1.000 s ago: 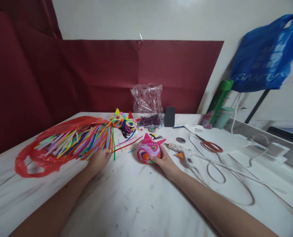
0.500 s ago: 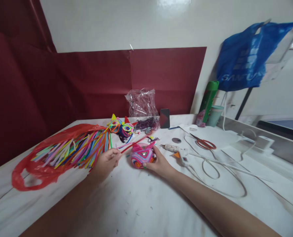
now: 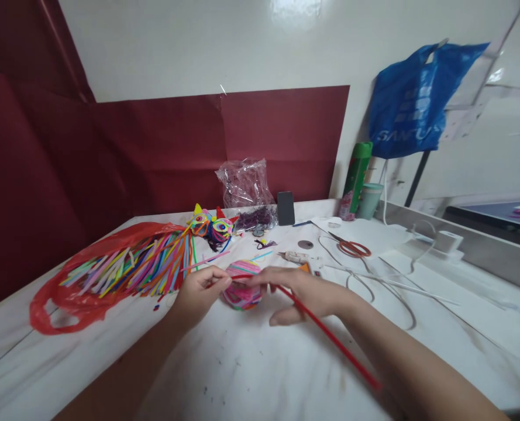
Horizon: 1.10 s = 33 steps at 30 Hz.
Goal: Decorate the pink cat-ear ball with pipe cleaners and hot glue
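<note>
A long red pipe cleaner [image 3: 330,334] runs from my left hand across and under my right hand, its far end near my right forearm. My left hand [image 3: 200,292] pinches one end between thumb and fingertips. My right hand [image 3: 303,289] has its fingers round the red strip, with the thumb apart below. Behind the strip, a round ball wound in pink and multicoloured strips [image 3: 242,299] rests on the table between both hands, partly covered by them. A pink strip [image 3: 205,261] and a light blue one [image 3: 261,255] lie just beyond it.
Left, a red plastic bag [image 3: 71,324] holds many coloured pipe cleaners [image 3: 154,266]. Two decorated balls [image 3: 220,229] sit behind. At right are a glue gun [image 3: 295,257], orange-handled scissors [image 3: 354,249], cables, a green can [image 3: 358,175] and a cup [image 3: 370,202]. A phone [image 3: 285,209] stands at the back.
My right hand has let go of the ball and taken hold of the red strip, which now extends to the right. The ball has turned on the table. The view has shifted slightly.
</note>
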Available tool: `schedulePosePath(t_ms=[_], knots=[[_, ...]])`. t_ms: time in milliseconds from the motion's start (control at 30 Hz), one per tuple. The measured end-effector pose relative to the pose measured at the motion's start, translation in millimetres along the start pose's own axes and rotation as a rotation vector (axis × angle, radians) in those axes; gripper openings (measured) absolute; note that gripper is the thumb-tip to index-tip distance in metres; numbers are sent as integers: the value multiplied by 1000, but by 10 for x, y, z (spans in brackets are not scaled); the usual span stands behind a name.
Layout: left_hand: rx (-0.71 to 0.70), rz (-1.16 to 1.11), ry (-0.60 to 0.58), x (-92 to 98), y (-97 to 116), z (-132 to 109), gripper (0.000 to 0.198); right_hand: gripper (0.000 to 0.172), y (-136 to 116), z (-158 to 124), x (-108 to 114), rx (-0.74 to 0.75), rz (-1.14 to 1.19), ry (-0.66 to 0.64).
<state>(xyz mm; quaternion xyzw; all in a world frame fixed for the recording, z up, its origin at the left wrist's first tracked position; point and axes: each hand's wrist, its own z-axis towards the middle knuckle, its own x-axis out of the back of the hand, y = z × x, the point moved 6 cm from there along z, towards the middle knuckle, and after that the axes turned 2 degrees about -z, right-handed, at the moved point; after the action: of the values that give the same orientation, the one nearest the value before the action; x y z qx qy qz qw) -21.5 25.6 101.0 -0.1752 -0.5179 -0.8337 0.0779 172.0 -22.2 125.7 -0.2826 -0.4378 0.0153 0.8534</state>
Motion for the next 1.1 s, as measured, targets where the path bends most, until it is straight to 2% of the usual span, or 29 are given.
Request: schedulePosePath(t_ms=[33,100,167,233,300,367,433,467,500,567,633,700,733,833,967,1033,1100], knots=[[-17,3,-14,13,-9,-30,20,49,9,-2,-82,-42,86,-109],[-38,7,-93,20,-41,-96,18,41,24,-3,-191,-88,231,-191],[-46,35,-178,13,-69,-171,18,37,66,13,-239,-142,389,-142],[-90,101,-200,0,-36,-252,17,36,134,27,-301,-250,550,-71],[-237,203,-135,-16,100,-343,17,37,176,34,-437,-372,659,-76],[-467,294,-46,-42,284,-457,14,43,190,46,-596,-458,682,-109],[-656,310,37,-21,377,-544,5,49,233,78,-670,-473,647,-41],[-672,284,115,49,350,-541,12,50,288,95,-663,-472,609,41],[-628,255,226,161,270,-503,26,51,371,103,-633,-480,563,142],[-358,237,338,366,-52,-328,51,49,616,78,-546,-554,491,361],[-48,304,167,394,-447,-112,64,43,880,44,-498,-637,469,471],[47,348,-32,317,-692,38,79,37,1082,31,-461,-651,468,519],[55,335,-85,267,-758,94,89,36,1157,24,-446,-648,474,532],[25,134,-170,48,-785,215,100,35,1281,-4,-410,-631,501,567],[137,-202,-283,-275,-740,316,99,34,1305,-25,-378,-601,506,599],[171,-271,-277,-335,-715,362,91,34,1279,-38,-332,-595,471,641],[188,-291,-223,-321,-704,395,82,33,1209,-60,-266,-585,414,697]])
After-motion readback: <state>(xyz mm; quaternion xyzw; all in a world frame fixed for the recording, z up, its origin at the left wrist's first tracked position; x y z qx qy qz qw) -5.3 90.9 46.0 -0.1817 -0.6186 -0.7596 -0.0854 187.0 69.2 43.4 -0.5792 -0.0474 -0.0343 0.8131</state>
